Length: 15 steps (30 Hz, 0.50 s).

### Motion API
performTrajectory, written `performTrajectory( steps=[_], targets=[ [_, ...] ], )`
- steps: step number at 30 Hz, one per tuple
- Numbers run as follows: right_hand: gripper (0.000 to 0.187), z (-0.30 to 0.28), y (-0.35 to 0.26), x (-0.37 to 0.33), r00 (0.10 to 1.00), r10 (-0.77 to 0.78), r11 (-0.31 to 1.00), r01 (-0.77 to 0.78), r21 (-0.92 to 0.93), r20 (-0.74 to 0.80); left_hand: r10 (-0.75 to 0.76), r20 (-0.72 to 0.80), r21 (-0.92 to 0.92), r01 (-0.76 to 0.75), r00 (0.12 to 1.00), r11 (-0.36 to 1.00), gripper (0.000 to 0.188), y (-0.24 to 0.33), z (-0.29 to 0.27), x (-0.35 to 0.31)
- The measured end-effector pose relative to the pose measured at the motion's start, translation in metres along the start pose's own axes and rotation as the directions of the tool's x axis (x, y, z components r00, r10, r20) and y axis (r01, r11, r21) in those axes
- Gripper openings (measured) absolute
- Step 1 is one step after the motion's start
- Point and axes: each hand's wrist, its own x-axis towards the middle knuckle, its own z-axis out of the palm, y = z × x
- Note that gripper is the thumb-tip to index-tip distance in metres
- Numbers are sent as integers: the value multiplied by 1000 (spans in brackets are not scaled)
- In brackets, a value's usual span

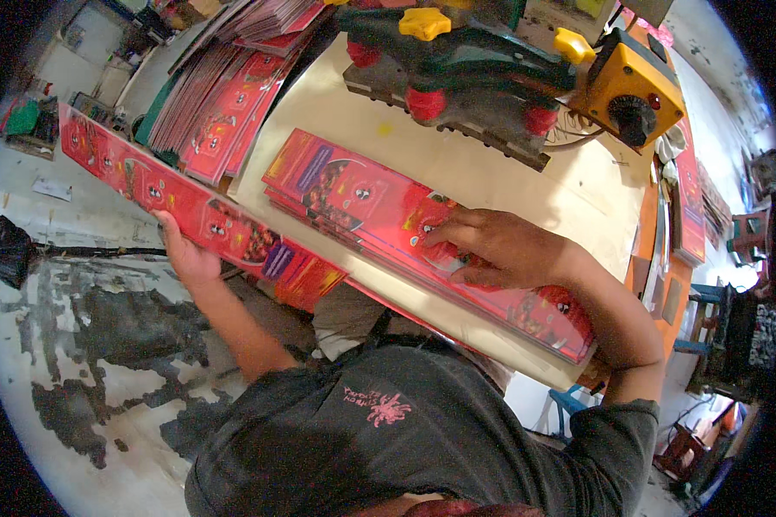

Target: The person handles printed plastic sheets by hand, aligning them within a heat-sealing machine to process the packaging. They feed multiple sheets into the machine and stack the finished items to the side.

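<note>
Holding a long red strip (pixel 151 191) just past the table's near edge, other hand parked on the stack.

Left hand (pixel 194 258) has its thumb on the strip's lower edge, pinching it I think, though the fingers are hidden behind; tilting it out there probably gives it room off the cream tabletop (pixel 319 95). Right hand (pixel 509 246) is loosely spread, fingers bent, resting on the red stack (pixel 362 194), likely so the glossy pieces don't slide. Stack's lying along the near side, handy for reach imo, with the yellow-knobbed machine (pixel 474 77) behind.
</note>
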Motion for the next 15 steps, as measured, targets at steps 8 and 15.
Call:
performTrajectory(
  steps=[8, 15],
  targets=[
    [53, -4, 0, -2, 999, -6, 1000, 5, 29, 51, 217, -213, 398, -118, 953, 910, 55, 10, -25, 17],
    [57, -12, -6, -1, 993, 43, 998, -48, 46, 108, 308, -169, 512, -183, 936, 839, 56, -3, -46, 18]
  ],
)
